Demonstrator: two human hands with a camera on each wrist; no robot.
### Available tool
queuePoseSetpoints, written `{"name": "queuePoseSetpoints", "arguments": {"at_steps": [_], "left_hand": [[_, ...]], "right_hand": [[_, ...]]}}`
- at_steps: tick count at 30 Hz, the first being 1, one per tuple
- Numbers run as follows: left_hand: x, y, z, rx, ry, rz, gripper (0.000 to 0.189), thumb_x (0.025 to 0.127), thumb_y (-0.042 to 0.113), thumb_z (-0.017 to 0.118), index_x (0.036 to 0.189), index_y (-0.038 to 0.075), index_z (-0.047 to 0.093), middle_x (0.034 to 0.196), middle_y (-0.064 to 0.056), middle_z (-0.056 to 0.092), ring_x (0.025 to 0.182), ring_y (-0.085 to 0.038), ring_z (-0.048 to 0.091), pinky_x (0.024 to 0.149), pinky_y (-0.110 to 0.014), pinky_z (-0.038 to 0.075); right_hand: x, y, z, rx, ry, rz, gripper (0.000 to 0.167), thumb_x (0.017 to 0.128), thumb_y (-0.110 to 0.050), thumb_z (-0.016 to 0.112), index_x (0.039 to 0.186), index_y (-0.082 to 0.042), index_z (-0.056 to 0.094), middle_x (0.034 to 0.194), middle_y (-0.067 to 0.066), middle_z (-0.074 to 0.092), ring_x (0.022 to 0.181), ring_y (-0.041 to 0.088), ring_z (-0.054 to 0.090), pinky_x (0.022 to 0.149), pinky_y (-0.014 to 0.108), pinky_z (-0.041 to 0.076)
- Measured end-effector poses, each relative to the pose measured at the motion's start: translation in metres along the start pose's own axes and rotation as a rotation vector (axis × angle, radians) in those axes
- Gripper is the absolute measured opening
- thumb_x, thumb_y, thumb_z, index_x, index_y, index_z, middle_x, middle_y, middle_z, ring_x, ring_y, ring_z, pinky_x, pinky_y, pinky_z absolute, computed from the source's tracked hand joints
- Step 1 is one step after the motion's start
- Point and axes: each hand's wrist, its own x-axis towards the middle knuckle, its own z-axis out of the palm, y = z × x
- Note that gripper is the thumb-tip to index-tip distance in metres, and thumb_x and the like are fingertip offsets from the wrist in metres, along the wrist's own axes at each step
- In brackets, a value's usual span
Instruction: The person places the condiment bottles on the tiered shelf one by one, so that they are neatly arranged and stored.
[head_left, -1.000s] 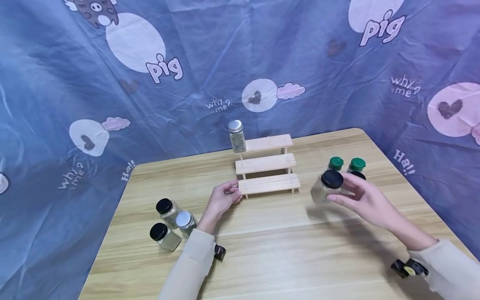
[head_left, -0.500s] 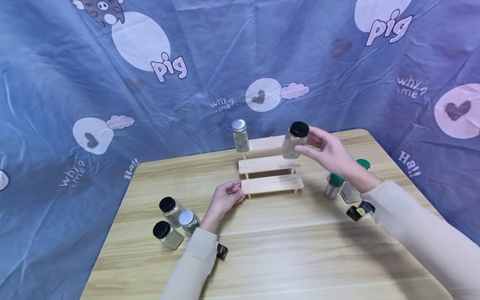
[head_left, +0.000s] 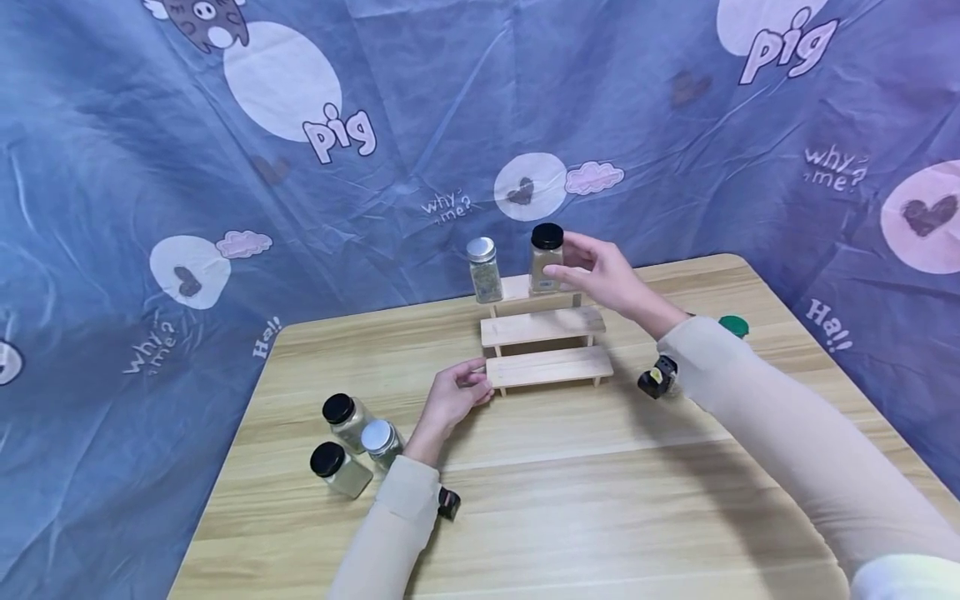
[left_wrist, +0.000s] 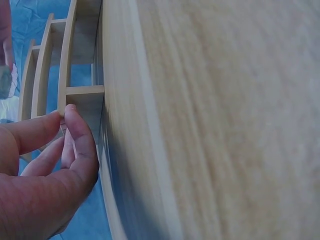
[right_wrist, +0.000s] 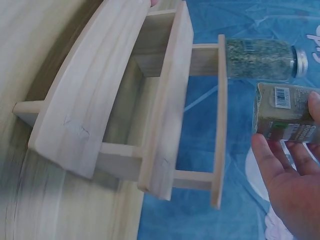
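One black-topped jar hung upright just above the top shelf of the wooden rack, three shelves in all, its base clear of the boards in the right wrist view! A single silver-capped jar stood beside it at the left end of that same shelf, with a gap between the two. The right hand had it, arm stretched long and slanting across the right half of the surface. The fingers pinched that jar, thumb on the near face, the others at its right side, below the lid.

Down at the front, the left hand pinched the left end of the lowest shelf between thumb and forefinger, arm reaching forward and low. Beside that arm, three more: two black-lidded jars and one silver-lidded jar, bunched close together. Over on the right, one green lid peeked out past the right sleeve, whatever stood under it mostly hidden. Behind everything, blue cloth, with "pig" printed twice!
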Motion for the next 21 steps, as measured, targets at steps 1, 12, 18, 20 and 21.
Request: {"name": "queuePoseSetpoints", "arguments": {"at_steps": [1, 12, 18, 20, 21], "left_hand": [[0.0, 0.0, 0.0, -0.001, 0.0, 0.0, 0.049, 0.095, -0.011, 0.067, 0.142, 0.001, 0.063, 0.105, -0.013, 0.069, 0.082, -0.013, 0.072, 0.087, -0.027, 0.069], [-0.001, 0.002, 0.001, 0.016, 0.007, 0.012, 0.049, 0.093, -0.011, 0.068, 0.141, -0.002, 0.062, 0.099, -0.009, 0.068, 0.082, -0.012, 0.07, 0.084, -0.025, 0.069], [0.001, 0.001, 0.001, 0.021, 0.005, 0.015, 0.048, 0.094, -0.01, 0.068, 0.141, -0.001, 0.063, 0.099, -0.009, 0.067, 0.082, -0.013, 0.07, 0.085, -0.026, 0.069], [0.001, 0.002, 0.001, 0.027, 0.008, 0.017, 0.048, 0.094, -0.01, 0.068, 0.141, -0.001, 0.063, 0.1, -0.01, 0.067, 0.082, -0.013, 0.07, 0.084, -0.026, 0.069], [0.001, 0.002, 0.001, 0.031, 0.011, 0.015, 0.048, 0.094, -0.01, 0.068, 0.141, -0.001, 0.063, 0.1, -0.01, 0.068, 0.082, -0.013, 0.07, 0.084, -0.026, 0.069]], "right_hand": [[0.003, 0.002, 0.002, 0.011, -0.005, 0.011, 0.055, 0.097, -0.018, 0.078, 0.149, -0.018, 0.06, 0.129, 0.012, 0.074, 0.1, 0.005, 0.073, 0.087, 0.025, 0.068], [0.017, 0.013, 0.01, -0.084, -0.033, 0.034, 0.059, 0.1, -0.018, 0.074, 0.154, -0.012, 0.053, 0.13, 0.02, 0.073, 0.108, 0.012, 0.071, 0.09, 0.014, 0.059], [0.021, 0.014, 0.014, -0.114, -0.031, 0.037, 0.06, 0.1, -0.018, 0.074, 0.155, -0.007, 0.051, 0.135, 0.023, 0.069, 0.123, 0.033, 0.066, 0.106, 0.038, 0.057], [0.023, 0.014, 0.015, -0.115, -0.031, 0.046, 0.061, 0.1, -0.018, 0.074, 0.155, -0.006, 0.05, 0.138, 0.024, 0.067, 0.127, 0.036, 0.064, 0.112, 0.047, 0.055], [0.024, 0.014, 0.015, -0.12, -0.031, 0.054, 0.062, 0.1, -0.018, 0.074, 0.155, -0.005, 0.049, 0.139, 0.025, 0.066, 0.129, 0.037, 0.063, 0.114, 0.05, 0.054]]}}
